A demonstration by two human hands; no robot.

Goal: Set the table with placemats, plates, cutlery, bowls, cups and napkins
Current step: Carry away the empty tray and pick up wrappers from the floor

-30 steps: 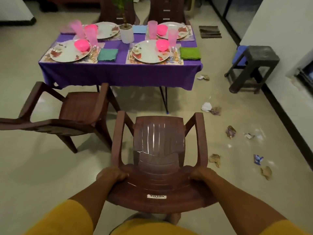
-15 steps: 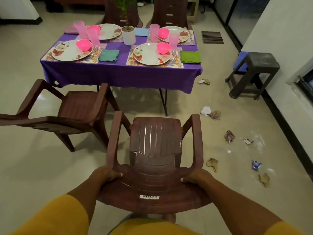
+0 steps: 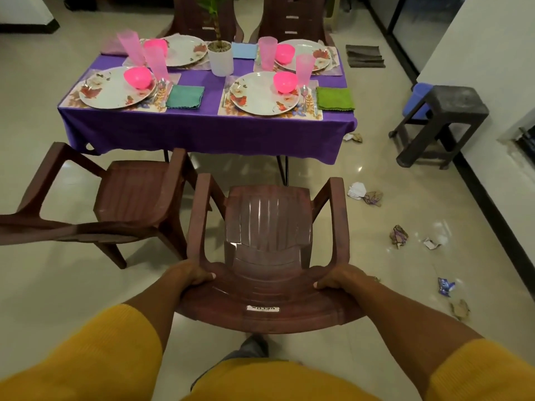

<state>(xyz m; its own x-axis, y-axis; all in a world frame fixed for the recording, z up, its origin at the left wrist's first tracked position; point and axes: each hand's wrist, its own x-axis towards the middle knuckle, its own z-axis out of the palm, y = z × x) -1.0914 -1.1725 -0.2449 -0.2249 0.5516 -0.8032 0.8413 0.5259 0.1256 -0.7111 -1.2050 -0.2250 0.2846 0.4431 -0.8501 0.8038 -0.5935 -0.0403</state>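
Four floral plates (image 3: 262, 95), each carrying a pink bowl (image 3: 285, 81), sit on placemats on the purple-clothed table (image 3: 202, 131), with pink cups and folded napkins (image 3: 335, 99) beside them. Nearer, the left hand (image 3: 189, 274) and right hand (image 3: 337, 277) each grip the backrest of a brown plastic chair (image 3: 267, 227), beside a second chair (image 3: 130, 195).

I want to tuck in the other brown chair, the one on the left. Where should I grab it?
Probably by the curved top of its backrest, from behind, one hand towards each end. The backrest faces away from the table, so pushing there should send the seat forward.
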